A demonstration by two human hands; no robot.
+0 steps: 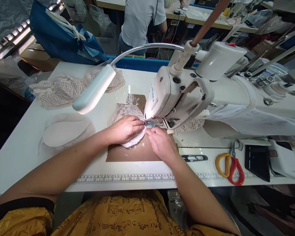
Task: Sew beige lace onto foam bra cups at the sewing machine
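A pale lace piece (pixel 134 141) with a curved edge lies under the head of a white sewing machine (pixel 159 95). Resting on top of it, my left hand (pixel 127 128) has its fingers stretched toward the needle area. My right hand (pixel 161 141) is closed, thumb and forefinger pinching the lace's edge just in front of the presser foot (pixel 147 124). The needle and part of the lace are hidden by the machine head and my fingers. Brown sheet material (pixel 127 154) covers the machine bed beneath the lace.
A pale lamp (pixel 95 88) on a bendy arm hangs at left. Lace pieces (pixel 61 88) and pale oval pads (pixel 66 133) lie left. Thread snips (pixel 194 158), scissors (pixel 230 165) and a dark phone-like object (pixel 257 162) lie right. A printed ruler (pixel 127 178) runs along the front edge.
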